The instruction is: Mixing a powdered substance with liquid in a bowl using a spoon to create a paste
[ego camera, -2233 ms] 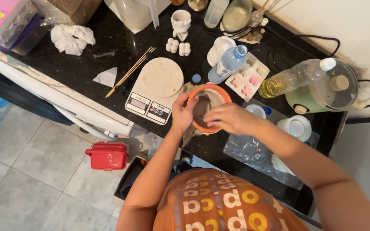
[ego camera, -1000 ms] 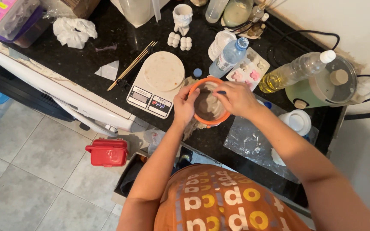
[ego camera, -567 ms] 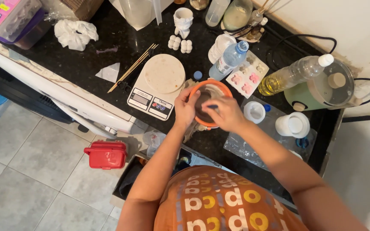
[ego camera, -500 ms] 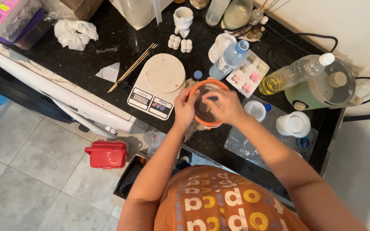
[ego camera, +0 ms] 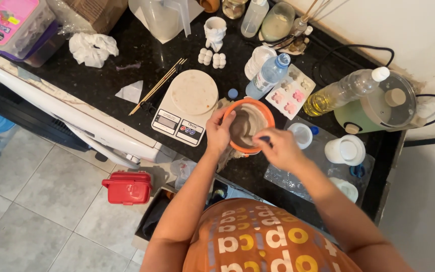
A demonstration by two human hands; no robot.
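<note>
I judge I'm mid-stir: my left hand (ego camera: 219, 132) grips the orange bowl (ego camera: 248, 126) at the counter's (ego camera: 142, 65) near edge, right of the scale (ego camera: 185, 107), while my right hand (ego camera: 278, 147), fingers pinched on a blue-tipped stirrer, needs steady circling next.

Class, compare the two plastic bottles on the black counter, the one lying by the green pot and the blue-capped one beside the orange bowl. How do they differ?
The clear plastic bottle of yellow liquid lies on its side and has a white cap; the blue-capped clear plastic bottle stands upright and its contents look colourless. Both are transparent and capped.
</note>
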